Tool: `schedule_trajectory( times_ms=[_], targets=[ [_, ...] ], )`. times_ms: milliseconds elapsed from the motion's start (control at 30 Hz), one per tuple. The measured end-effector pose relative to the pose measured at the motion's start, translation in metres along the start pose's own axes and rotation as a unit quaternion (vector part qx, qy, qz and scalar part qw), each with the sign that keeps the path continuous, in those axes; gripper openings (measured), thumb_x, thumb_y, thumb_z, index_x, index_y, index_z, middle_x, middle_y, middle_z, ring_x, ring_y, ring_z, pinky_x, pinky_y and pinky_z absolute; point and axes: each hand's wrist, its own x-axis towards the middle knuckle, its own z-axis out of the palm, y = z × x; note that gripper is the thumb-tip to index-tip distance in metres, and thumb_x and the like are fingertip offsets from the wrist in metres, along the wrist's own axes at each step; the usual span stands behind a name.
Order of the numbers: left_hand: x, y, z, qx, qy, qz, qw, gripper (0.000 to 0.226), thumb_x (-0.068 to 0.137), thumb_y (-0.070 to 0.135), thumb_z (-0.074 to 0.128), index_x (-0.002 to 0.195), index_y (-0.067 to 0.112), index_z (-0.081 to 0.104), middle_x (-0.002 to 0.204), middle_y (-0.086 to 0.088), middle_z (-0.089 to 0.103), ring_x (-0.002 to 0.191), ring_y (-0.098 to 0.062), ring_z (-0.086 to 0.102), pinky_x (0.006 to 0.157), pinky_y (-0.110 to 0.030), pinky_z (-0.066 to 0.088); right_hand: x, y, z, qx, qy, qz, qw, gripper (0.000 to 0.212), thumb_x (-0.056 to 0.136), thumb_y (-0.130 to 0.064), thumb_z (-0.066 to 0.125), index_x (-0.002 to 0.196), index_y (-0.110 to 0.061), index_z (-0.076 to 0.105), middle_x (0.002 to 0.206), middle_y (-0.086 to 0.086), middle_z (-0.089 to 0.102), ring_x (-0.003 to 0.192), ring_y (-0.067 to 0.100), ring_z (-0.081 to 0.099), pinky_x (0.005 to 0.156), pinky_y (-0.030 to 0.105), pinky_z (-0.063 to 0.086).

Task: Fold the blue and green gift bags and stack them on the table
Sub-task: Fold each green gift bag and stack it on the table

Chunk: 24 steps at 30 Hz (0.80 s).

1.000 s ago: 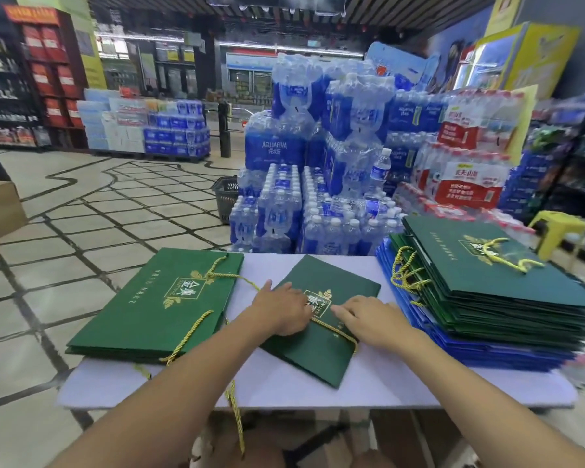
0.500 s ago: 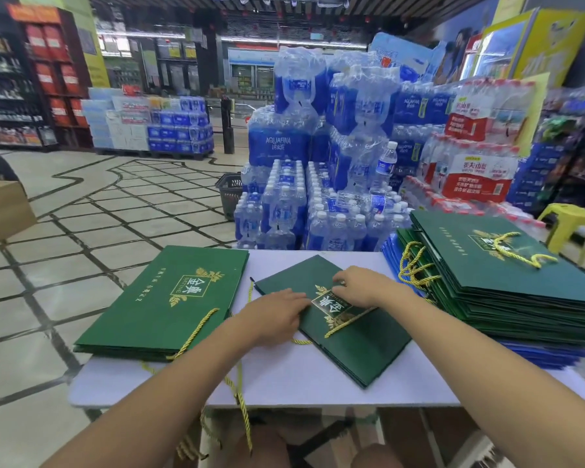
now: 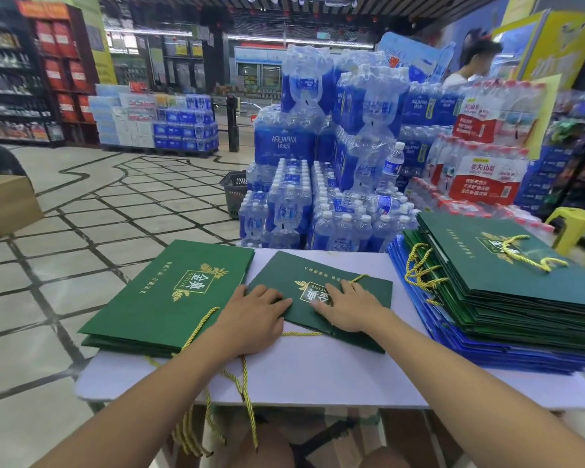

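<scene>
Green gift bag (image 3: 304, 271), one on its own, lies flat in the middle of the white table (image 3: 318, 376), between two piles. Both hands press on it with straight fingers and grip nothing: the left hand (image 3: 255, 319) on its near-left edge, the right hand (image 3: 347, 309) over the gold logo. The left pile (image 3: 169, 298) is green and at least two bags deep. The right pile is taller, green bags (image 3: 507, 275) on top of blue bags (image 3: 480, 349), too many to count. Gold cord handles (image 3: 248, 396) hang over the near table edge. Behind stand packs of water bottles (image 3: 318, 204), one black basket (image 3: 233, 194) and one yellow stool (image 3: 574, 224)
</scene>
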Motion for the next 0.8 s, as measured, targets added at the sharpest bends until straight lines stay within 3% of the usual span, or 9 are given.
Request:
schedule_trajectory(
  times_ms=[233, 333, 433, 500, 600, 667, 733, 800],
  targets=[
    [-0.002, -0.012, 0.009, -0.017, 0.016, -0.02, 1.0, 0.068, 0.094, 0.045, 0.01, 0.153, 0.035, 0.045, 0.149, 0.006, 0.049, 0.135, -0.02, 0.045, 0.11, -0.05, 0.036, 0.025, 0.006, 0.01, 0.008, 0.045, -0.055, 0.997, 0.083, 0.095, -0.078, 0.021, 0.164, -0.033, 0.01, 0.172, 0.006, 0.004, 0.158, 0.025, 0.002, 0.128, 0.047, 0.004],
    [0.0, -0.013, 0.007, -0.026, 0.0, -0.038, 0.999, 0.063, 0.098, 0.045, 0.01, 0.156, 0.042, 0.036, 0.162, -0.001, 0.038, 0.147, -0.026, 0.035, 0.116, -0.048, 0.03, 0.031, 0.008, 0.008, 0.029, 0.07, -0.071, 0.995, 0.075, 0.099, -0.072, 0.031, 0.162, -0.032, 0.023, 0.17, 0.005, 0.016, 0.157, 0.024, 0.012, 0.127, 0.046, 0.011],
    [0.004, -0.014, 0.002, -0.022, -0.012, -0.034, 0.999, 0.05, 0.108, 0.043, 0.022, 0.157, 0.046, 0.029, 0.165, 0.002, 0.035, 0.148, -0.026, 0.036, 0.115, -0.047, 0.027, 0.026, 0.015, 0.003, 0.131, 0.136, -0.113, 0.976, 0.043, 0.102, -0.034, 0.055, 0.144, -0.024, 0.055, 0.149, 0.001, 0.053, 0.139, 0.02, 0.046, 0.114, 0.034, 0.037],
    [0.006, -0.01, -0.004, -0.016, -0.01, -0.016, 1.0, 0.047, 0.109, 0.045, 0.025, 0.155, 0.048, 0.031, 0.161, 0.006, 0.04, 0.142, -0.024, 0.043, 0.11, -0.046, 0.029, 0.022, 0.017, 0.0, 0.25, 0.159, -0.104, 0.95, 0.042, 0.094, -0.004, 0.059, 0.132, -0.021, 0.065, 0.132, -0.002, 0.064, 0.121, 0.018, 0.061, 0.101, 0.027, 0.048],
    [0.01, 0.009, -0.013, -0.03, -0.007, 0.015, 0.999, 0.046, 0.108, 0.051, 0.03, 0.153, 0.047, 0.038, 0.15, 0.006, 0.049, 0.132, -0.023, 0.048, 0.105, -0.04, 0.034, 0.018, 0.012, -0.012, 0.478, 0.155, -0.032, 0.864, 0.053, 0.089, 0.007, 0.067, 0.134, -0.019, 0.06, 0.132, 0.001, 0.059, 0.102, 0.02, 0.07, 0.091, 0.034, 0.058],
    [0.011, 0.023, -0.014, -0.064, -0.007, 0.031, 0.997, 0.047, 0.106, 0.052, 0.035, 0.153, 0.045, 0.041, 0.139, 0.002, 0.052, 0.127, -0.024, 0.048, 0.103, -0.037, 0.036, 0.015, 0.004, -0.026, 0.657, 0.135, 0.033, 0.741, 0.055, 0.093, 0.011, 0.059, 0.143, -0.009, 0.048, 0.128, 0.011, 0.054, 0.098, 0.026, 0.072, 0.083, 0.033, 0.06],
    [0.01, 0.03, -0.011, -0.102, -0.005, 0.035, 0.994, 0.048, 0.106, 0.054, 0.038, 0.152, 0.043, 0.044, 0.131, -0.001, 0.051, 0.125, -0.024, 0.047, 0.104, -0.036, 0.034, 0.009, 0.001, -0.044, 0.778, 0.101, 0.08, 0.615, 0.045, 0.097, 0.009, 0.051, 0.14, -0.001, 0.042, 0.13, 0.017, 0.047, 0.1, 0.031, 0.072, 0.078, 0.033, 0.06],
    [0.009, 0.03, -0.008, -0.128, -0.007, 0.033, 0.991, 0.049, 0.105, 0.055, 0.038, 0.152, 0.042, 0.044, 0.129, -0.001, 0.049, 0.124, -0.024, 0.047, 0.105, -0.037, 0.034, 0.001, 0.003, -0.064, 0.825, 0.069, 0.106, 0.551, 0.031, 0.099, 0.005, 0.05, 0.128, -0.001, 0.041, 0.133, 0.019, 0.042, 0.097, 0.032, 0.072, 0.075, 0.032, 0.06]
  ],
)
